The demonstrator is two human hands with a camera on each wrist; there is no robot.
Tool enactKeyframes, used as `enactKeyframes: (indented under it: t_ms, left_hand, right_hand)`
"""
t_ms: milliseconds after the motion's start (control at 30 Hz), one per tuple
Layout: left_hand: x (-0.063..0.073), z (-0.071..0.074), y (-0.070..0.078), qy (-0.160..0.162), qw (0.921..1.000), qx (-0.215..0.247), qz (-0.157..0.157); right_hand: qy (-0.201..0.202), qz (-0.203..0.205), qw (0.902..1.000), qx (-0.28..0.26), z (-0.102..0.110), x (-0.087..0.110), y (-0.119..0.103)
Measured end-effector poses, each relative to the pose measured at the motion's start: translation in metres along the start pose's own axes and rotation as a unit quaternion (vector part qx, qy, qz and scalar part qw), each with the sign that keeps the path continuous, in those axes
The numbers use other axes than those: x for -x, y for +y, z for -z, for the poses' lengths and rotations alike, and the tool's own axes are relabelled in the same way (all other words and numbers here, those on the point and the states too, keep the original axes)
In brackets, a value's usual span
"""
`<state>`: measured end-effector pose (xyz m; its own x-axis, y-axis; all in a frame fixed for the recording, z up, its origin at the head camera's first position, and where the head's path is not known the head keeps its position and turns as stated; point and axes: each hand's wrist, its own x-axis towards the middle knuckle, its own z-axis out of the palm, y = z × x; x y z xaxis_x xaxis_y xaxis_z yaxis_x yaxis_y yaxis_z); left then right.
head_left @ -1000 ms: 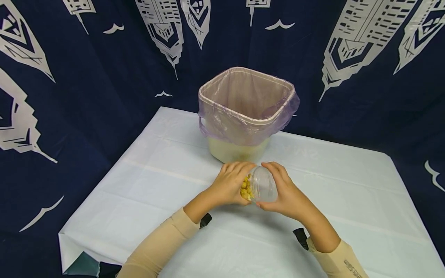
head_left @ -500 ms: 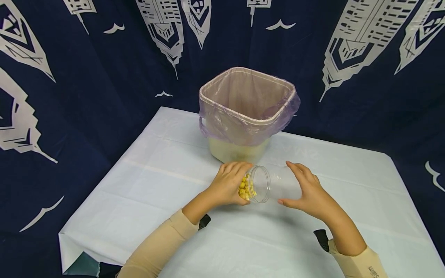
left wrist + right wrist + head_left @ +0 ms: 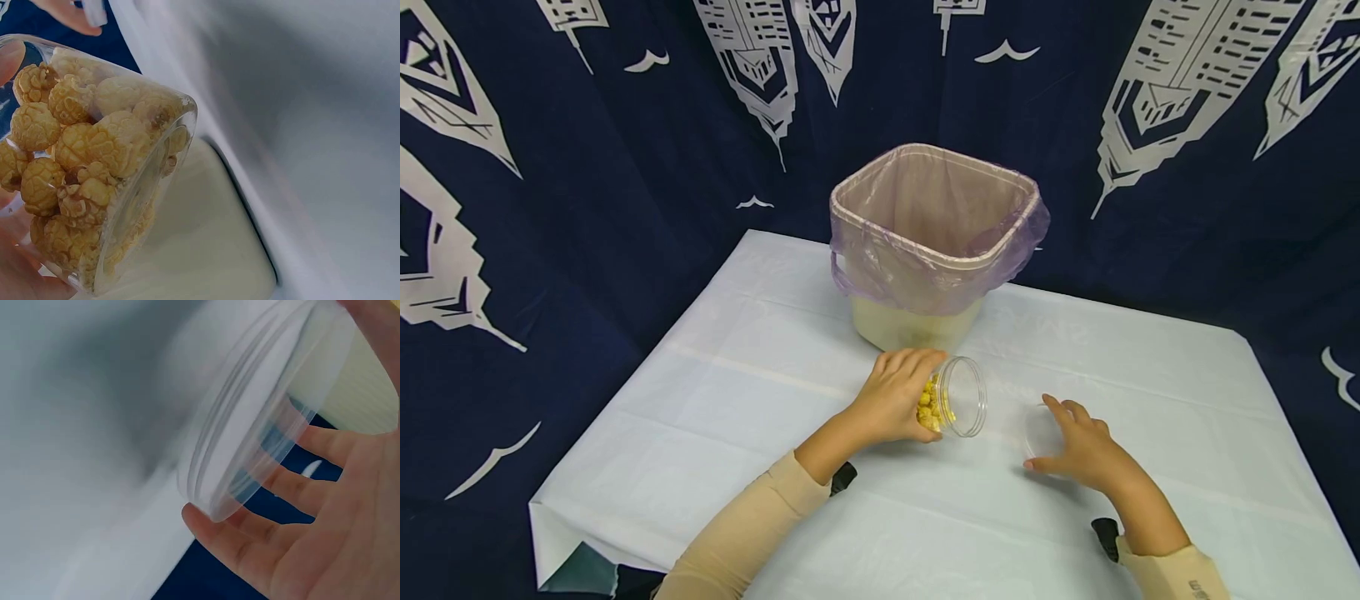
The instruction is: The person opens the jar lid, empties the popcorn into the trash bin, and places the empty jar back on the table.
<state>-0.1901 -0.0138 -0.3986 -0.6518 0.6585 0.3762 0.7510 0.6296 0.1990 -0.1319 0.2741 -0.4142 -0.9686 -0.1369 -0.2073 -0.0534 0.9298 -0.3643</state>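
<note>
A person, seen from above, works with both bare hands over a white-covered bench point(image 3: 730, 400). Near the middle of the bench, the left hand point(image 3: 891, 400) holds a clear plastic jar point(image 3: 957, 398) tipped onto its side, the fingers and thumb clamped around the body. The jar's open, ridged mouth points right, and golden, ball-shaped popcorn point(image 3: 929, 407) lies toward the base. The left-wrist view shows the pieces close up, rounded and crackled, pressed against the clear wall. Whether the jar touches the bench is hard to tell.

To the right, well apart from the jar, the right hand point(image 3: 1078, 447) holds a clear round lid point(image 3: 250, 419), tilted on edge; its fingers curve along one side with the thumb opposite. The lid's grooved rim is plain in the right-wrist view.

Just beyond the left hand, on the far part of the bench, stands an upright, pale cream bin point(image 3: 910, 327) with rounded corners. A translucent purple liner point(image 3: 917, 271) covers its rim and hangs down the outside in loose folds.

Both forearms wear beige sleeves point(image 3: 752, 525). At the near left corner, the white covering is turned up beside a teal patch point(image 3: 582, 571). Behind everything hangs a navy curtain point(image 3: 625, 167) printed with white skyscrapers, their spires pointing down, and small gull shapes.
</note>
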Motion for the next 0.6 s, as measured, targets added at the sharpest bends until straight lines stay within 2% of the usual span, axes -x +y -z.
enactKeyframes:
  t_ms: [300,600]
  left_hand:
    - [0.0,-0.001,0.0,-0.002,1.0,0.0,0.001]
    - [0.0,-0.001,0.001,-0.001,1.0,-0.001,0.001]
  right_hand:
    - [-0.018,-0.028,0.9995,0.001,-0.017,-0.002,0.012]
    - [0.01,-0.012,0.9994,0.031,-0.025,-0.002,0.012]
